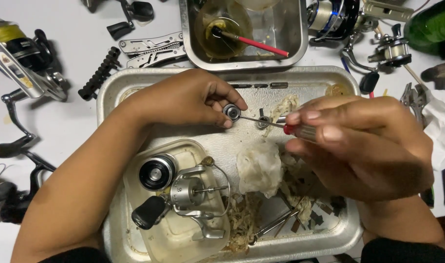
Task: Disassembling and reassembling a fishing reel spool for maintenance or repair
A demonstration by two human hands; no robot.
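**Inspector:** Report, left of the frame first.

**Operator:** On the white counter (76, 122) at far left I see fishing reels (23, 53). My left hand (183, 100) lies over the metal tray (110, 92), fingers curled, pinching a small round bearing (231, 112) between thumb and forefinger at centre frame. Below it, a dismantled spinning reel (183, 192) sits in a clear plastic lid (135, 195).

**Inspector:** And the right?

**Operator:** My right hand (363, 146) grips a red-collared pick tool (293, 129), fingers pressed together around its handle; the thin tip touches the bearing. A crumpled wad of tissue (259, 168) lies just below. In the upper middle, a steel pan (290, 34) holds a red brush (254, 43) resting in a glass dish (222, 27).
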